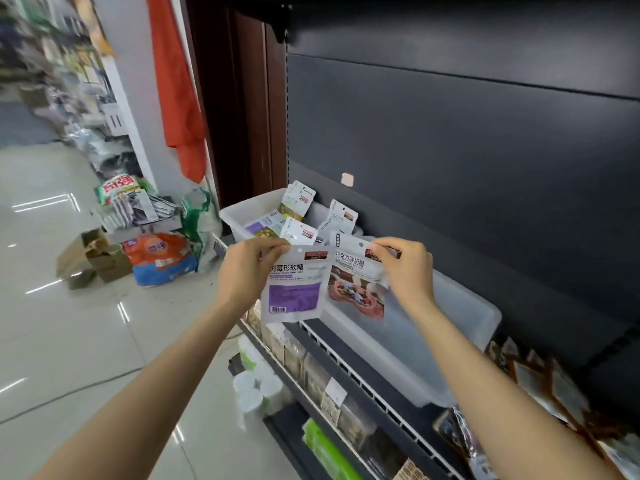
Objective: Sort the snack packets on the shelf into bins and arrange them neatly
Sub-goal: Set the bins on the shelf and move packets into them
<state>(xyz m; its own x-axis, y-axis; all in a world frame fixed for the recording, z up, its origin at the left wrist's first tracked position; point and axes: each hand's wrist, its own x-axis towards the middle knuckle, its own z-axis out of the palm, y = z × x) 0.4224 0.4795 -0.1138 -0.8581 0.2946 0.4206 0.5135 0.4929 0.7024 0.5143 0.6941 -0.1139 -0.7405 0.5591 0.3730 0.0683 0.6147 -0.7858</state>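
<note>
**Two packets up, one bin waiting**

The left hand (250, 268) pinches the top edge of a purple-labelled packet (294, 289), while the right hand (405, 271) pinches the top corner of a chocolate-candy packet (356, 282). Both packets hang side by side, edges overlapping slightly, above the front lip of the shelf (374, 386). Just below and behind them sits a clear bin (464, 327), which looks bare inside; farther along the shelf a white bin (242, 211) already holds several packets leaning at odd angles. The grips are light and high on slippery film, so either packet could slide free and drop past the shelf edge to the floor (104, 323). The look-alike white tops also invite a mix-up, sending one flavour into the wrong bin.
</note>
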